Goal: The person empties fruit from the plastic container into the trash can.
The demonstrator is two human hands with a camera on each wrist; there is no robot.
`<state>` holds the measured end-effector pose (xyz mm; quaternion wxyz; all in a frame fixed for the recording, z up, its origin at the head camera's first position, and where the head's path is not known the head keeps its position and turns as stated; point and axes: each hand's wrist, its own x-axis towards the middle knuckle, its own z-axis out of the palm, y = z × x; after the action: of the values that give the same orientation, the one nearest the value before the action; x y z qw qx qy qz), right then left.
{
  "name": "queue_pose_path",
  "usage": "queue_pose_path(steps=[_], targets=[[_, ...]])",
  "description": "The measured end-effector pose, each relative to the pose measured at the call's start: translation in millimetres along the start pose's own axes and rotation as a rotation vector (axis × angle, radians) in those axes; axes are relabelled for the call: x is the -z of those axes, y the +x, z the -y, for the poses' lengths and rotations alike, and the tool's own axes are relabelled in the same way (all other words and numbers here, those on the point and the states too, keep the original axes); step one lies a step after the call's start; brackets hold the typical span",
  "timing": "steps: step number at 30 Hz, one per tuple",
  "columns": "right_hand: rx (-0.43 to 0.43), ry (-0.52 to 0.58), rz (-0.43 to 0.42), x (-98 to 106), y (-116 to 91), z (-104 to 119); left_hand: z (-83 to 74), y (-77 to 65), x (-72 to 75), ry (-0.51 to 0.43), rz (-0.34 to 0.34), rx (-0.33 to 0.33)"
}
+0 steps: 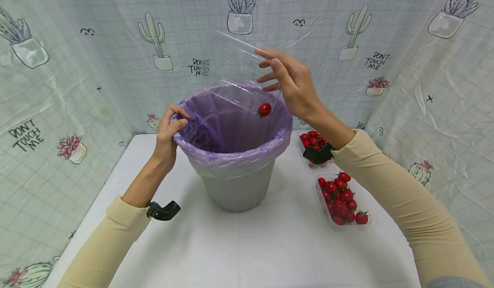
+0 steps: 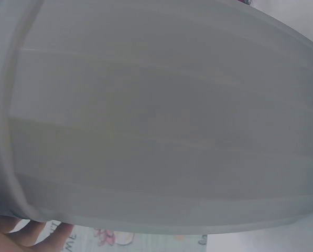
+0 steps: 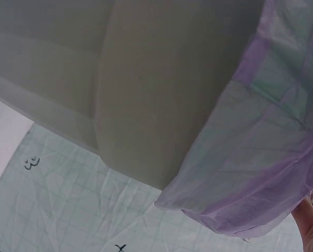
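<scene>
In the head view my left hand (image 1: pixel 170 127) grips the left rim of a grey bin (image 1: pixel 237 189), its fingers over a purple bin liner (image 1: pixel 231 161) folded outward round the top. My right hand (image 1: pixel 291 80) is raised above the bin's right rear side, pinching the edge of a tilted clear plastic box (image 1: pixel 235 95) between thumb and fingers. One red cherry tomato (image 1: pixel 264 109) shows at the box's lower right, over the bin's opening. The left wrist view is mostly filled by the bin's ribbed side (image 2: pixel 161 121). Liner folds (image 3: pixel 261 173) overlap the bin in the right wrist view.
Two clear boxes of cherry tomatoes stand on the white table (image 1: pixel 270 249) to the right: a nearer box (image 1: pixel 322 206) and a farther box (image 1: pixel 305 151), partly behind the right forearm. A cactus-print sheet (image 1: pixel 193 13) surrounds the table at the back and sides.
</scene>
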<state>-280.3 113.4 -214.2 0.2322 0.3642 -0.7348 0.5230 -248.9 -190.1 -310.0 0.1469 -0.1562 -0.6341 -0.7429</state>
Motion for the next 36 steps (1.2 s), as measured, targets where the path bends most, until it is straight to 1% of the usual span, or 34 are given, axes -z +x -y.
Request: queue_pose_path(steps=[14,19,29,36], targets=[[0.019,-0.002,-0.007,1.3,0.4,-2.8,-0.8,-0.6,0.9,0.007,0.007,0.01],[-0.011,0.014,-0.014,3.7,1.0,0.2,-0.9,-0.4,0.7,0.01,0.007,0.009],[-0.037,0.064,-0.06,17.7,-0.8,1.3,-0.4,-0.7,-0.1,0.01,0.006,0.006],[0.0,0.068,-0.096,31.4,-5.1,-4.2,-1.2,-0.8,0.1,0.004,0.003,0.009]])
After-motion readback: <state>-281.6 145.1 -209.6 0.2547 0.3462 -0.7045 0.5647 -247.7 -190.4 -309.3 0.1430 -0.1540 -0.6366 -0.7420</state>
